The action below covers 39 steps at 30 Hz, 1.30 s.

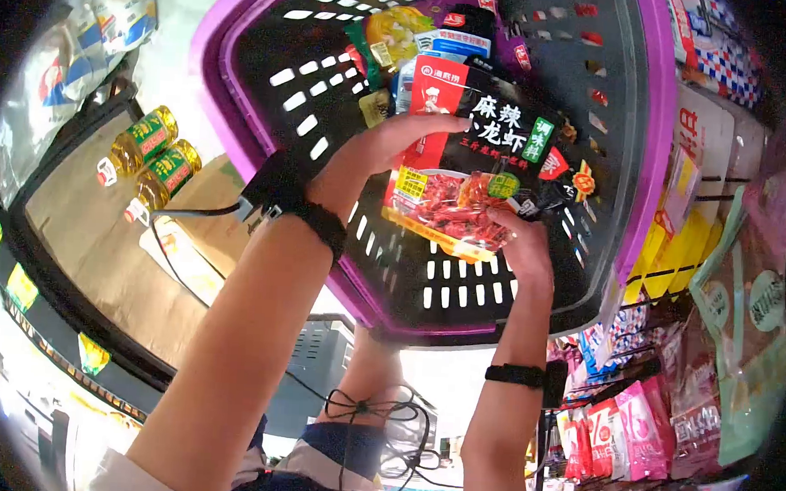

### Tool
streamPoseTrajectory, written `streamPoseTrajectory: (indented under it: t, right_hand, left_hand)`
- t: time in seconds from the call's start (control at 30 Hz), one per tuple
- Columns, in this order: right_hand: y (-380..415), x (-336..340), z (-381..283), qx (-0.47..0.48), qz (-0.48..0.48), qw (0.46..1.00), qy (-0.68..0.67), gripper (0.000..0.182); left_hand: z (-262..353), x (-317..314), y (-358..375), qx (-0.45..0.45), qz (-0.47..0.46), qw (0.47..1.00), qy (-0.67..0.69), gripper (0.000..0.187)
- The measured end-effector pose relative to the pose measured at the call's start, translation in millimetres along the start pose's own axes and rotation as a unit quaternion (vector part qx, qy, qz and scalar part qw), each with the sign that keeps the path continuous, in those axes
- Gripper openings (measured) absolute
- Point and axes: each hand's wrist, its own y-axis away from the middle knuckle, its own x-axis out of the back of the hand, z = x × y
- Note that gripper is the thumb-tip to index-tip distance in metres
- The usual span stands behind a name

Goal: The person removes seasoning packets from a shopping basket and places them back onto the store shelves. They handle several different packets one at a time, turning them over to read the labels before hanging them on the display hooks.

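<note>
A black and red crayfish seasoning packet with a picture of red crayfish is held over the shopping basket, its printed front towards me. At its left side is my left hand, with a finger stretched across the front. My right hand pinches the lower right corner, thumb on the front and the other fingers hidden behind. Beneath and around the packet is the black shopping basket with a purple rim. Several other food packets, one yellow and green, lie in it, partly covered by the seasoning packet.
Two oil bottles lie on a wooden shelf at the left. On the right hang pink and red packs and a pale green bag. Dark cables dangle below my arms, near a person's leg.
</note>
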Motion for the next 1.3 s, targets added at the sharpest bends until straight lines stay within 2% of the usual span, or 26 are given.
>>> streamPoseTrajectory:
  t: [0.03, 0.13, 0.2, 0.23, 0.3, 0.33, 0.37, 0.4, 0.43, 0.47, 0.53, 0.57, 0.6, 0.63, 0.73, 0.77, 0.8, 0.83, 0.9, 0.97, 1.03, 1.07, 1.1, 1.17, 1.23, 1.3]
  right_hand:
    - [17, -14, -17, -0.006, 0.006, 0.999, 0.046, 0.025]
    - [79, -57, -43, 0.107, 0.018, 0.986, 0.125, 0.045]
    - [142, -79, -59, 0.15, 0.073, 0.94, 0.296, 0.055]
    - [176, -91, -64, 0.054, 0.055, 0.997, 0.03, 0.061]
    - [241, -108, -85, -0.013, -0.041, 0.999, -0.016, 0.071]
    - [266, -126, -100, 0.024, -0.084, 0.987, 0.136, 0.071]
    - [292, -147, -116, 0.072, -0.116, 0.95, 0.28, 0.071]
    - [315, -175, -126, 0.122, -0.129, 0.921, 0.348, 0.067]
    - [345, -213, -154, 0.038, -0.133, 0.909, 0.394, 0.055]
    - [362, -232, -151, 0.079, -0.101, 0.914, 0.384, 0.05]
    - [410, -266, -166, 0.055, -0.034, 0.894, 0.443, 0.049]
    - [429, -271, -171, 0.11, -0.073, 0.858, 0.496, 0.057]
    - [448, -279, -176, 0.158, -0.085, 0.856, 0.485, 0.062]
    - [469, -284, -177, 0.201, -0.097, 0.853, 0.473, 0.067]
    - [536, -275, -178, 0.273, -0.161, 0.839, 0.443, 0.09]
    - [548, -267, -166, 0.253, -0.198, 0.893, 0.314, 0.094]
    - [566, -263, -162, 0.29, -0.209, 0.872, 0.334, 0.086]
    - [576, -254, -148, 0.314, -0.203, 0.87, 0.321, 0.08]
    - [586, -237, -121, 0.367, -0.168, 0.856, 0.324, 0.072]
    - [604, -227, -97, 0.418, -0.106, 0.832, 0.349, 0.065]
    - [645, -223, -86, 0.415, -0.075, 0.868, 0.261, 0.047]
    - [672, -214, -77, 0.485, -0.041, 0.83, 0.273, 0.032]
    - [698, -206, -69, 0.549, 0.001, 0.786, 0.285, 0.022]
    - [727, -184, -44, 0.563, 0.058, 0.775, 0.282, 0.021]
    - [741, -145, -11, 0.574, 0.098, 0.765, 0.274, 0.024]
    - [759, -120, 15, 0.559, 0.116, 0.796, 0.201, 0.026]
  left_hand:
    - [8, -8, 5, 0.018, -0.005, 0.999, 0.027, 0.041]
    - [51, -34, 59, -0.002, -0.001, 0.998, 0.056, 0.045]
    - [55, -41, 109, -0.026, -0.041, 0.995, 0.088, 0.043]
    - [48, -39, 134, -0.073, -0.072, 0.989, 0.104, 0.051]
    - [56, -61, 193, -0.13, -0.104, 0.973, 0.16, 0.07]
    - [68, -83, 226, -0.139, -0.102, 0.964, 0.203, 0.083]
    - [71, -98, 249, -0.186, -0.043, 0.967, 0.172, 0.096]
    - [77, -114, 271, -0.233, 0.014, 0.962, 0.141, 0.105]
    - [91, -134, 295, -0.274, 0.076, 0.953, 0.105, 0.115]
    - [114, -157, 324, -0.222, 0.068, 0.969, 0.087, 0.105]
    - [121, -189, 363, -0.153, 0.019, 0.984, 0.086, 0.088]
    - [113, -200, 374, -0.137, -0.021, 0.985, 0.104, 0.081]
    - [88, -195, 367, -0.156, -0.09, 0.97, 0.163, 0.076]
    - [104, -214, 382, -0.19, -0.107, 0.954, 0.207, 0.067]
    - [88, -200, 394, -0.156, -0.141, 0.949, 0.235, 0.054]
    - [105, -216, 399, -0.158, -0.17, 0.936, 0.265, 0.043]
    - [123, -230, 408, -0.199, -0.277, 0.878, 0.337, 0.039]
    - [114, -231, 407, -0.134, -0.221, 0.877, 0.405, 0.038]
    - [110, -249, 417, -0.096, -0.137, 0.886, 0.432, 0.038]
    - [124, -301, 457, -0.148, -0.084, 0.918, 0.358, 0.037]
    - [121, -344, 489, -0.205, -0.042, 0.94, 0.27, 0.037]
    - [113, -361, 502, -0.235, -0.023, 0.946, 0.223, 0.036]
    - [87, -394, 520, -0.267, -0.032, 0.951, 0.155, 0.036]
    - [64, -414, 525, -0.216, -0.145, 0.937, 0.231, 0.035]
    - [36, -449, 540, -0.206, -0.126, 0.938, 0.248, 0.035]
    - [17, -489, 573, -0.197, -0.119, 0.948, 0.219, 0.031]
